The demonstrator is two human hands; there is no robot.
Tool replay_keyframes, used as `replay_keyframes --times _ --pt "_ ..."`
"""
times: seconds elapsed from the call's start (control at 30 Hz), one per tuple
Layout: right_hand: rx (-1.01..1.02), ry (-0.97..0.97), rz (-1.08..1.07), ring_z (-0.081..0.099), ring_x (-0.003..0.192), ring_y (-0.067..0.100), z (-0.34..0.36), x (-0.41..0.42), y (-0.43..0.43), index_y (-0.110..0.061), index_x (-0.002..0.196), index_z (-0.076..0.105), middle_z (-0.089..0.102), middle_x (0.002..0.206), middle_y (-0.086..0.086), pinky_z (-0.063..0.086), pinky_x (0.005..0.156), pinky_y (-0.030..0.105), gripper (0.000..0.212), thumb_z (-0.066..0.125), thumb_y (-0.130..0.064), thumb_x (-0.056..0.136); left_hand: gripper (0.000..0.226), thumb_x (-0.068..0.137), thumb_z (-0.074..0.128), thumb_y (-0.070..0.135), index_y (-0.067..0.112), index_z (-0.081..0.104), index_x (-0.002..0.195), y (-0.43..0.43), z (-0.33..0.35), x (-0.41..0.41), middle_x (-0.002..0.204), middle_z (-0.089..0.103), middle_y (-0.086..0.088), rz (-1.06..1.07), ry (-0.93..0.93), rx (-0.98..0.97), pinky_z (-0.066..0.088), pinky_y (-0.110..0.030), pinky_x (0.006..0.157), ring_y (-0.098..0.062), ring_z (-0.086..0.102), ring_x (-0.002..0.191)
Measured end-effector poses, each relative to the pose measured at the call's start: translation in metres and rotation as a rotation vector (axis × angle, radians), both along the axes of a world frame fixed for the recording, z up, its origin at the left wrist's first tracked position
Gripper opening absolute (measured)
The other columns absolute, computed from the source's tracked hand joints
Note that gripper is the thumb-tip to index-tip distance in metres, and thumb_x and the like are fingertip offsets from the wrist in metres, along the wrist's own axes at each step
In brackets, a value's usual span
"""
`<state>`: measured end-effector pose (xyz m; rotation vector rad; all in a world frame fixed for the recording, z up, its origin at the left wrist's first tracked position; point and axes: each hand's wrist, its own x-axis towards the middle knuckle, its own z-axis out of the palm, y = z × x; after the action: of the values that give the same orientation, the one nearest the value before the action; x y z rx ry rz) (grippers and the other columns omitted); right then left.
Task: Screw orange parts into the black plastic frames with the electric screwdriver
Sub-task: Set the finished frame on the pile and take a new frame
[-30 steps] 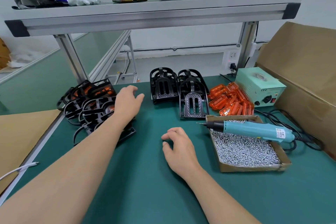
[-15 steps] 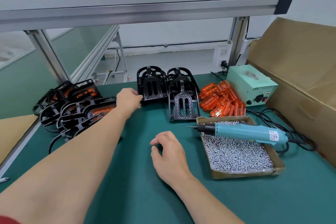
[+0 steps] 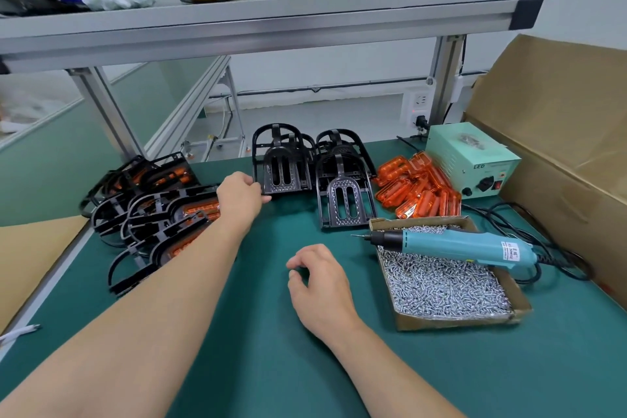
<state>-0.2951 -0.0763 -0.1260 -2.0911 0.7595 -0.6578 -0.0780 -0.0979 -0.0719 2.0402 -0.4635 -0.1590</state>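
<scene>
My left hand (image 3: 239, 195) grips the near left corner of a black plastic frame (image 3: 282, 163) that tops a stack at the back of the green mat. A second stack of black frames (image 3: 344, 192) stands just right of it. Right of those stacks lies a pile of orange parts (image 3: 419, 188). The teal electric screwdriver (image 3: 451, 244) lies across a cardboard tray of screws (image 3: 441, 285). My right hand (image 3: 320, 285) rests on the mat, fingers loosely curled, holding nothing. Frames with orange parts fitted (image 3: 159, 210) are heaped at the left.
A pale green power supply (image 3: 471, 163) sits at the back right, with black cables (image 3: 543, 248) trailing to the screwdriver. A big cardboard box (image 3: 559, 146) lines the right side. An aluminium shelf (image 3: 271, 24) hangs overhead. A white cable (image 3: 20, 332) lies at the left edge.
My left hand moved from above the finished heap rightward and forward to the black frame stack and took hold of its corner. The right hand stayed in place.
</scene>
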Motion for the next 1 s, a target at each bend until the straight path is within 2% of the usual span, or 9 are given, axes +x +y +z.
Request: replay_keyframes --times 0.07,0.3,0.4,0.47,0.53,0.63,0.83,0.93,1.0 --pt "0.018 -0.017 -0.012 0.056 0.101 0.006 0.000 0.000 -0.001 -0.019 0.104 0.066 0.055 0.108 -0.011 0.047 0.095 0.029 0.015 0.056 -0.015 0.093 0.010 0.098 0.051 0.006 0.008 0.059 0.103 0.011 -0.002 -0.007 0.108 0.057 0.001 0.034 0.017 -0.059 0.041 -0.014 0.042 0.002 0.063 0.045" --pt "0.205 -0.189 -0.133 0.060 0.086 -0.001 0.009 0.000 -0.003 -0.022 0.130 0.053 0.059 0.114 -0.012 0.050 0.087 0.027 0.038 0.064 -0.036 0.096 0.019 0.096 0.053 0.007 0.023 0.054 0.086 0.060 -0.022 -0.060 0.085 0.064 0.005 0.025 0.082 -0.232 0.051 -0.029 0.065 -0.005 0.070 0.057" --pt "0.261 -0.273 -0.150 0.061 0.086 -0.002 0.013 -0.004 -0.003 -0.027 0.129 0.051 0.061 0.113 -0.015 0.048 0.079 0.016 0.044 0.070 -0.041 0.092 0.016 0.096 0.053 0.006 0.020 0.056 0.088 0.077 -0.030 -0.085 0.084 0.068 0.000 -0.005 0.123 -0.250 0.051 -0.030 0.070 -0.007 0.071 0.060" --pt "0.306 -0.360 -0.144 0.063 0.086 0.000 0.015 -0.005 -0.002 -0.031 0.126 0.052 0.063 0.112 -0.015 0.047 0.076 0.012 0.041 0.071 -0.040 0.091 0.009 0.096 0.052 0.006 0.012 0.059 0.094 0.085 -0.035 -0.097 0.087 0.070 -0.004 -0.022 0.152 -0.255 0.052 -0.030 0.070 -0.009 0.072 0.063" --pt "0.366 -0.448 -0.134 0.068 0.088 0.010 0.018 -0.007 -0.002 -0.029 0.122 0.056 0.068 0.109 -0.012 0.051 0.076 0.021 0.032 0.070 -0.034 0.094 0.009 0.096 0.052 0.005 0.008 0.060 0.097 0.092 -0.038 -0.109 0.088 0.073 -0.006 -0.042 0.164 -0.271 0.052 -0.027 0.066 -0.012 0.073 0.064" --pt "0.415 -0.518 -0.098 0.072 0.075 0.026 0.019 -0.009 -0.002 -0.023 0.105 0.061 0.073 0.090 -0.007 0.049 0.057 0.027 0.006 0.063 -0.021 0.100 0.010 0.097 0.053 0.004 0.010 0.061 0.096 0.103 -0.039 -0.123 0.089 0.074 -0.006 -0.092 0.166 -0.291 0.055 -0.025 0.068 -0.013 0.073 0.068" --pt "0.238 -0.533 -0.128 0.068 0.057 0.016 0.020 -0.015 0.003 -0.024 0.105 0.057 0.070 0.077 -0.002 0.055 0.056 0.027 0.006 0.058 -0.019 0.102 0.015 0.099 0.053 0.030 0.035 0.067 0.095 0.138 -0.044 -0.121 0.093 0.072 0.012 -0.117 0.074 -0.221 0.051 -0.031 0.090 -0.010 0.067 0.094" --pt "0.064 -0.488 -0.159 0.064 0.053 0.012 0.018 -0.015 0.008 -0.028 0.105 0.057 0.062 0.065 0.003 0.055 0.058 0.032 0.013 0.058 -0.016 0.101 0.023 0.103 0.045 0.035 0.030 0.067 0.096 0.154 -0.043 -0.114 0.090 0.073 0.001 -0.092 0.173 -0.358 0.054 -0.039 0.088 -0.017 0.070 0.084" --pt "0.007 -0.476 -0.114 0.068 0.066 0.013 0.017 -0.016 0.012 -0.023 0.109 0.061 0.066 0.078 0.000 0.056 0.068 0.032 0.019 0.059 -0.006 0.099 0.025 0.102 0.044 0.040 0.027 0.065 0.100 0.160 -0.040 -0.112 0.097 0.070 -0.004 -0.094 0.211 -0.434 0.055 -0.044 0.089 -0.019 0.070 0.083"
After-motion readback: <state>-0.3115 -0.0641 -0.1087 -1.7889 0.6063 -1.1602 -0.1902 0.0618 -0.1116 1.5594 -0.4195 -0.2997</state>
